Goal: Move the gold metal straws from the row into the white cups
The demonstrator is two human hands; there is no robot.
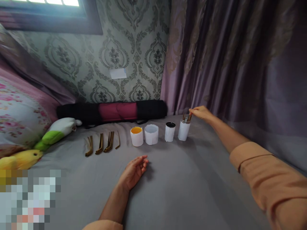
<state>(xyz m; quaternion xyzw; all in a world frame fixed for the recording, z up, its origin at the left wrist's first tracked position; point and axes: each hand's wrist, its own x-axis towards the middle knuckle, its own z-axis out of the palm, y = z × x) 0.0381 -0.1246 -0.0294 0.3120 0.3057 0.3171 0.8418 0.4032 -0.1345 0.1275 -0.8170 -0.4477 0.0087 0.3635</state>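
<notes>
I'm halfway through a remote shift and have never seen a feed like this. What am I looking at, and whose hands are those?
No machine here: these are one person's bare hands, seen from a camera worn on their head, looking forward and down. There is only this one view. On the grey sheet stand four white containers in a row. Left of them lie brown sticks, three bunches and a single one. Behind lies a long bag. The right hand appears to pinch a stick in the rightmost container. The left hand holds nothing visible.
</notes>
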